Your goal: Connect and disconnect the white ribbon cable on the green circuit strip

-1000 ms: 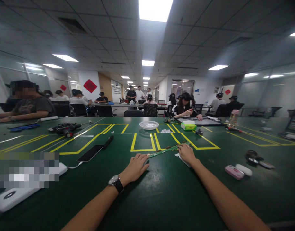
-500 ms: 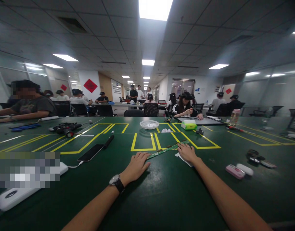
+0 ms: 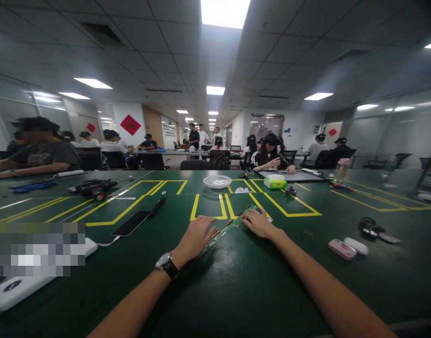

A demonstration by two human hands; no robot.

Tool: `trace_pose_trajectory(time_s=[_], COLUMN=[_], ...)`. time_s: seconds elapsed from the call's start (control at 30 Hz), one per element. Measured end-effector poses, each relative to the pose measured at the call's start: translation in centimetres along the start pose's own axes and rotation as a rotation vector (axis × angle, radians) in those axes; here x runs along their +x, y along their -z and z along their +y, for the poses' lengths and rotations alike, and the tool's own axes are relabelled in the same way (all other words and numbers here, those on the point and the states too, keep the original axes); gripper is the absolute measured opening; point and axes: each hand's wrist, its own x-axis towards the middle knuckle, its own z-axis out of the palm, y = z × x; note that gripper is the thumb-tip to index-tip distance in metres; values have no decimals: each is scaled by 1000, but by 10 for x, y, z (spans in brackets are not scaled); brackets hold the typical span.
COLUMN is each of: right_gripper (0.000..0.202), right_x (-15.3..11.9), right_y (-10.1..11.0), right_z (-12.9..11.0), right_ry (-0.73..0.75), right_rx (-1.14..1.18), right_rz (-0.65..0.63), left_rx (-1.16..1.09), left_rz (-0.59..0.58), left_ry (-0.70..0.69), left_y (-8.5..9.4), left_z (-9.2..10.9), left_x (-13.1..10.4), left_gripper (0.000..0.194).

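A long, narrow green circuit board [image 3: 227, 231] lies at a slant between my hands, its near end at the left and its far end at the right. My left hand [image 3: 197, 236], with a watch on the wrist, grips the near part, thumb on one side and fingers on the other. Towards the far end, my right hand [image 3: 260, 224] has its fingers closed on the board's edge. A bit of white paper [image 3: 270, 219] peeks out beside the right hand. Whether the board touches the tabletop, I cannot tell.
Yellow tape outlines mark the green table [image 3: 233, 291]. Beyond stand a white basket [image 3: 217, 182] and a tissue pack [image 3: 275, 182]. A phone [image 3: 132, 223] and white power strip [image 3: 42, 277] lie left; a pink case [image 3: 342, 249] lies right. People sit around.
The circuit board has shifted left and nearer to me and turned to a steeper slant. My right hand has moved left with it, off most of the white paper; the left hand has moved slightly.
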Motion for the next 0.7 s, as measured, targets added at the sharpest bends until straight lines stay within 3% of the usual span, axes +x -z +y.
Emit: trace_pose_trajectory(time_s=[0.13,0.3,0.53,0.63,0.7], right_gripper=[31,25,27,26,26], right_x=[-1,-7,-14,-10,-7], right_y=[-4,0,3,7,11], right_z=[-31,-67,-91,-83,-67], right_ry=[178,371,576,531,346], right_rx=[77,178,252,190,96], right_rz=[7,-28,-16,26,80], left_rx=[-3,13,3,0,-5], left_rz=[-1,-128,-275,-296,-306], left_ry=[10,-38,-40,1,31], left_y=[1,-2,-6,-9,-10], left_z=[-8,-11,-7,-8,-10], left_x=[2,0,-8,-9,-9], left_gripper=[31,31,55,63,65])
